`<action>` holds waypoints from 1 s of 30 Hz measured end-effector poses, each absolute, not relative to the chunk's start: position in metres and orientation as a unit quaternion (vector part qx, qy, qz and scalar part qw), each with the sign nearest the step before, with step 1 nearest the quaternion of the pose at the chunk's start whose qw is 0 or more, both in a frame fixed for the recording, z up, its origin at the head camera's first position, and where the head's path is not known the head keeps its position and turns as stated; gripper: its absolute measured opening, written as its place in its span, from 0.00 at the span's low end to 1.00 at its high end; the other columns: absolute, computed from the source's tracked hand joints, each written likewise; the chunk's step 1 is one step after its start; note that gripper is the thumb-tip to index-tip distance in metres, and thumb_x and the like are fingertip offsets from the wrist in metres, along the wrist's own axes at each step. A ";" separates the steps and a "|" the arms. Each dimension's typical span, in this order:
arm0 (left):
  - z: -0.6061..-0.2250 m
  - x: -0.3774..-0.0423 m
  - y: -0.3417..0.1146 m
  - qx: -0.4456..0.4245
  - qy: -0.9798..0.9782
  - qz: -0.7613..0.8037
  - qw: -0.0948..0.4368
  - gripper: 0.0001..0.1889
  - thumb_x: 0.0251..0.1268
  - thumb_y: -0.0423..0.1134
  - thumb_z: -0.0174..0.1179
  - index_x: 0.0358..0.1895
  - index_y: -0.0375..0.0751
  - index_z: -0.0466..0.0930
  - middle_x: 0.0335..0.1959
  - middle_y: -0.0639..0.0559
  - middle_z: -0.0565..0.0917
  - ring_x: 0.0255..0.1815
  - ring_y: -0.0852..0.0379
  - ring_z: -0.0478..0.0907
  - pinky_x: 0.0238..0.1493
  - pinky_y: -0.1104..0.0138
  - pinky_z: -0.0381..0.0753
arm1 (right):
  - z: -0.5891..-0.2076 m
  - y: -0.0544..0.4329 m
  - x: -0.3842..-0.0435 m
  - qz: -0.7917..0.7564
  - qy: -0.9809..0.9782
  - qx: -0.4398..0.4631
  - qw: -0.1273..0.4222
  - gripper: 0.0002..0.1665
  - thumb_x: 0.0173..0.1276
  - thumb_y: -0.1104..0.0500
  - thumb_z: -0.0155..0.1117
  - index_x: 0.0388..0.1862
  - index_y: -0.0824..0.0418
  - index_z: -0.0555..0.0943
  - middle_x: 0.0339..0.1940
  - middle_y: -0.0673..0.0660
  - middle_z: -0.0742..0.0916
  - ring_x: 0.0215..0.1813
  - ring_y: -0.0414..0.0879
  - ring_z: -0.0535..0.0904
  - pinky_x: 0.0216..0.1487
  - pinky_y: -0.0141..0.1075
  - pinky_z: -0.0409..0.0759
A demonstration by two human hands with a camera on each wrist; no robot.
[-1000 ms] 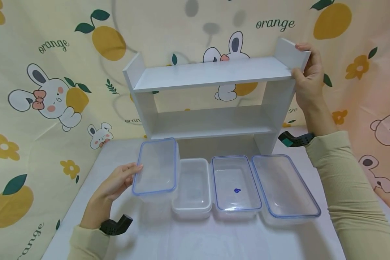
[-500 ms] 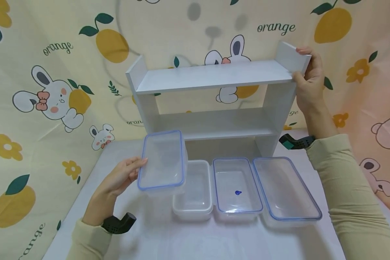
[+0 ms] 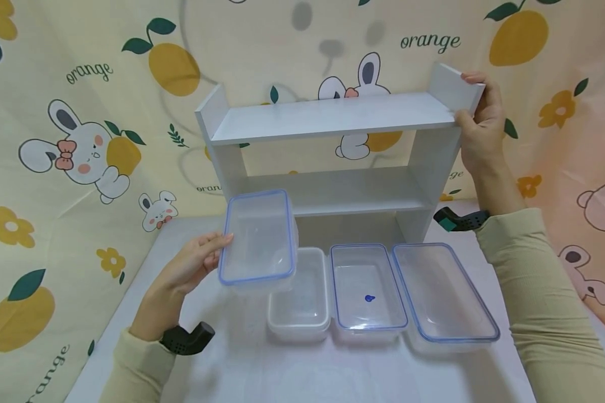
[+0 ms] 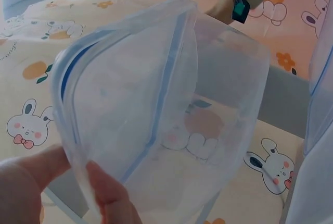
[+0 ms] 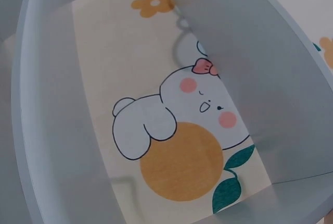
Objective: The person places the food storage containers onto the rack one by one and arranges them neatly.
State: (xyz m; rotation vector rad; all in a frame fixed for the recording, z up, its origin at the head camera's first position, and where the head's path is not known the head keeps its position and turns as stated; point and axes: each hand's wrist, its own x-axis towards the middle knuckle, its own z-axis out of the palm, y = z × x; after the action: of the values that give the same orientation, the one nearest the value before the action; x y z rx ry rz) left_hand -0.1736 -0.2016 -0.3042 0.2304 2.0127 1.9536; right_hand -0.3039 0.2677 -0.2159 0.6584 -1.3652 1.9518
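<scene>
My left hand pinches the left edge of a clear plastic food container with a blue-rimmed lid. It is held up in front of the lower left of a white shelf unit. In the left wrist view the thumb and fingers grip the lid's rim, and the clear box extends away from them. My right hand holds the top of the shelf's right side panel, fingers over its edge and thumb in front. The right wrist view shows the shelf's open middle bay and its board, with the hand out of sight.
Three more clear containers stand in a row on the white table: a white-rimmed one, a blue-rimmed one with a small blue mark, and a larger one. A patterned cloth hangs behind the shelf.
My left hand has raised the container and carried it to the right, toward the shelf, over the left edge of the white-rimmed box. The right hand keeps its hold on the panel.
</scene>
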 end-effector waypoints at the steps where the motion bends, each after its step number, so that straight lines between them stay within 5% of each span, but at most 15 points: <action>1: -0.303 -0.174 -0.201 0.081 0.705 0.686 0.163 0.09 0.74 0.42 0.49 0.36 0.52 0.79 0.30 0.67 0.81 0.33 0.71 0.78 0.44 0.76 0.77 | -0.216 0.268 -0.304 0.746 -0.521 0.252 0.329 0.28 0.60 0.82 0.45 0.52 0.59 0.73 0.62 0.54 0.74 0.67 0.50 0.64 0.79 0.42 0.58; 15: -0.283 -0.177 -0.192 0.095 0.696 0.693 0.161 0.12 0.73 0.42 0.49 0.32 0.52 0.82 0.30 0.66 0.83 0.33 0.71 0.80 0.43 0.77 0.77 | -0.216 0.268 -0.304 0.749 -0.524 0.245 0.323 0.28 0.60 0.83 0.44 0.51 0.59 0.74 0.62 0.54 0.74 0.67 0.50 0.64 0.78 0.41 0.58; 30: -0.269 -0.175 -0.182 0.116 0.681 0.707 0.154 0.11 0.73 0.43 0.50 0.38 0.54 0.83 0.38 0.66 0.85 0.40 0.69 0.81 0.48 0.74 0.77 | -0.217 0.268 -0.304 0.749 -0.523 0.247 0.321 0.28 0.60 0.83 0.45 0.52 0.59 0.73 0.63 0.54 0.74 0.67 0.50 0.64 0.79 0.41 0.58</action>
State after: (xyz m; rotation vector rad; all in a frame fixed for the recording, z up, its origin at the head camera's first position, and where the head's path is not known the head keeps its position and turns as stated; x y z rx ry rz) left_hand -0.1750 -0.1820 -0.2691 0.3334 1.9512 2.0270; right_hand -0.3041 0.2682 -0.2166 0.6496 -1.3750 1.9683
